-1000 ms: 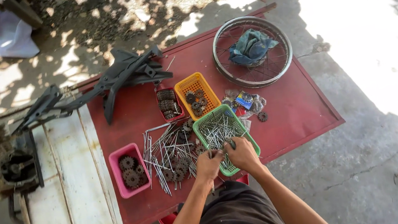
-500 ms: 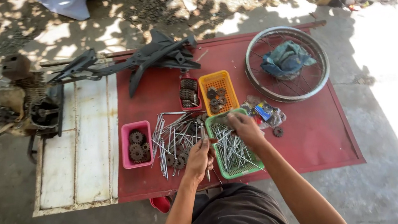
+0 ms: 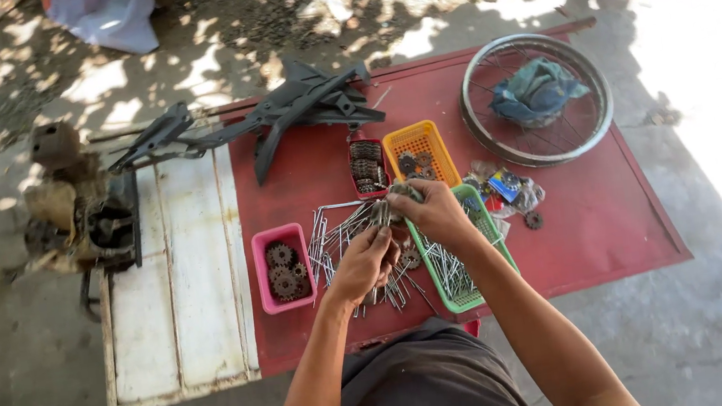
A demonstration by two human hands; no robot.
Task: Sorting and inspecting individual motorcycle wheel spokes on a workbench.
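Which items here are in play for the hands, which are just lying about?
In play: left hand, right hand, metal spokes, loose spoke pile, green basket.

Lying about: pink tray of sprockets, yellow basket, wheel rim, black frame parts.

Bare bench lies open right of the green tray, below the wheel rim. Left passage is blocked by loose spokes and the pink tray. Far side is obstructed by the yellow basket and black frame parts.
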